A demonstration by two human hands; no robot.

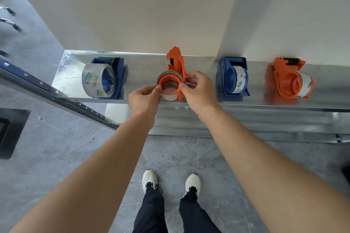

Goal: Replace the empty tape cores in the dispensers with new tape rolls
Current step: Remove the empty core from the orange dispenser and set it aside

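An orange tape dispenser [177, 62] stands in the middle of a shiny metal shelf [144, 70], its cutter end pointing away from me. A thin tape core or roll [166, 75] sits around its orange hub. My left hand [144, 98] pinches the ring's left edge. My right hand [198, 89] holds the dispenser's right side, thumb on the ring. To the left a blue dispenser [115, 77] carries a full clear tape roll [96, 81]. To the right stand a blue dispenser [233, 75] and an orange dispenser [287, 79], each with a roll on its hub.
The shelf's front edge [265, 106] runs just past my hands, with a lower metal ledge [246, 123] beneath it. A blue perforated rail [56, 92] slants across the left. A white wall [151, 15] closes the back. My shoes [170, 181] stand on grey tile.
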